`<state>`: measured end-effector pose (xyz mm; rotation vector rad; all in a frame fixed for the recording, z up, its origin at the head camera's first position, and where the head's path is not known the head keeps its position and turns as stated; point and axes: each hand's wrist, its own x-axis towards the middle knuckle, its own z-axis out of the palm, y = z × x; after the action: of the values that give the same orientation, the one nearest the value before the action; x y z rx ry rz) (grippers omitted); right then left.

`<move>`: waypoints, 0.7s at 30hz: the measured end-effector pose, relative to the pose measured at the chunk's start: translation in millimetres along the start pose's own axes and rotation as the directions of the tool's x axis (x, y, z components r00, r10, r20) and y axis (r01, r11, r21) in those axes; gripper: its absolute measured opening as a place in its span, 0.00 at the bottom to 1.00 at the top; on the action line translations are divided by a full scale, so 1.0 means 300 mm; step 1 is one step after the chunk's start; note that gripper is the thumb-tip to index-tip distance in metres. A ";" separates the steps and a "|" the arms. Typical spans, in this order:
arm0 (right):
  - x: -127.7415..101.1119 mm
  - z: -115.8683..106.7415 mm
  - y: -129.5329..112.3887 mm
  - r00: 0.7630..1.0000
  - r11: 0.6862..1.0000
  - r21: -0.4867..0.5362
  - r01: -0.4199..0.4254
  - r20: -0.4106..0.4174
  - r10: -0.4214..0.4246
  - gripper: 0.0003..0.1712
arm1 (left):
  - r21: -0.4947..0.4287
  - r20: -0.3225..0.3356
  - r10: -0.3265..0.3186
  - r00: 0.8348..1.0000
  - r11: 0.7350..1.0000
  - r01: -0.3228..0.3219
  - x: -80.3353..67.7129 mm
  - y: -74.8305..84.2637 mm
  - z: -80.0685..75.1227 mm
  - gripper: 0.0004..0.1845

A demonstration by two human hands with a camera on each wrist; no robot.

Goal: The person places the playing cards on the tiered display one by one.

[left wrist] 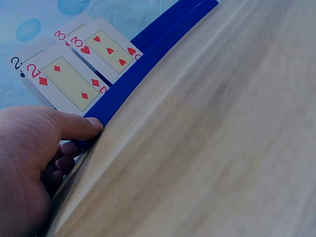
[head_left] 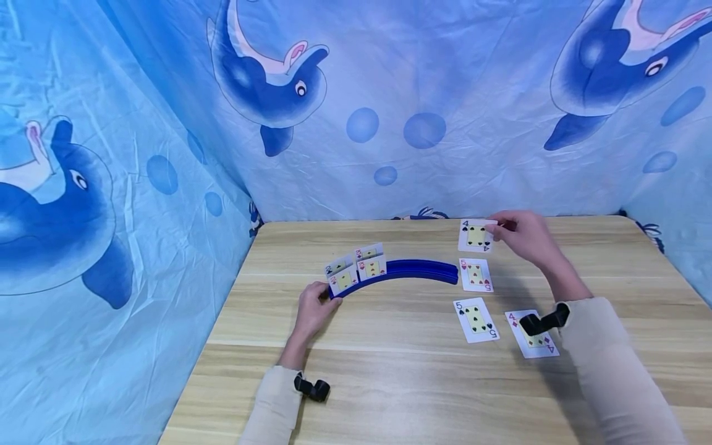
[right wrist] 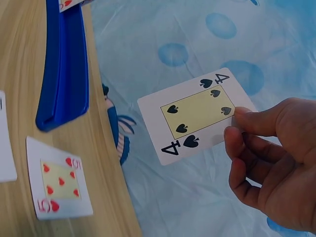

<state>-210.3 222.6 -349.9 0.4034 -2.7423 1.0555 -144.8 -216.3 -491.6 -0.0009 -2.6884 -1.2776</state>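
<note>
I'm seeing the blue curved card rack [head_left: 414, 270] sitting mid-frame on the desk [head_left: 389, 371], holding four cards upright at its left end so their faces point at me: the 2 of diamonds [left wrist: 66, 81] and 3 of hearts [left wrist: 109, 50] in front, a black 2 and a red 3 tucked behind. My left hand [head_left: 314, 309] is resting at the rack's left tip, thumb lying along the blue edge, the other fingers curled underneath, likely bracing it so it isn't sliding. My right hand [head_left: 523, 236] is pinching the 4 of spades [head_left: 476, 236] by one short edge between thumb and fingertips, remaining fingers loosely bent; the card is lifted off the desk, face toward me, at the right of the rack's far end. Lying flat and face up, spread apart for easy picking: 5 of hearts [head_left: 475, 275] just beside the rack's right end, 5 of spades [head_left: 476, 319] lower, 4 of diamonds [head_left: 533, 337] lower right, partly covered by the wrist camera.
</note>
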 end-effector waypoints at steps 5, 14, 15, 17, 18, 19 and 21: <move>0.034 0.025 -0.034 1.000 1.000 0.024 0.007 0.013 -0.007 0.15 | -0.007 -0.002 0.003 1.000 1.000 -0.003 0.000 -0.001 0.001 0.20; 0.085 0.076 -0.082 0.999 0.996 0.085 0.024 0.036 -0.028 0.13 | 0.006 -0.008 0.001 1.000 1.000 -0.001 0.004 -0.007 0.005 0.20; 0.090 0.083 -0.087 0.999 0.995 0.097 0.026 0.041 -0.030 0.13 | 0.006 -0.008 0.002 1.000 1.000 -0.002 0.004 -0.006 0.005 0.20; 0.100 0.097 -0.095 0.998 0.993 0.115 0.036 0.047 -0.042 0.13 | 0.004 -0.007 0.005 1.000 1.000 -0.004 0.004 -0.006 0.005 0.20; 0.105 0.104 -0.099 0.997 0.991 0.124 0.042 0.055 -0.049 0.13 | 0.003 -0.006 0.005 1.000 1.000 -0.005 0.003 -0.005 0.005 0.20; 0.109 0.111 -0.103 0.997 0.990 0.131 0.045 0.061 -0.053 0.13 | 0.002 -0.005 0.004 1.000 1.000 -0.004 0.003 -0.005 0.004 0.20; 0.117 0.125 -0.113 0.996 0.989 0.143 0.044 0.072 -0.054 0.13 | -0.003 0.000 0.000 1.000 1.000 0.000 0.002 -0.005 0.004 0.20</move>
<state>-235.5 166.5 -347.2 0.5388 -2.7155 1.2507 -145.8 -216.4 -493.2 -0.0013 -2.6863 -1.2812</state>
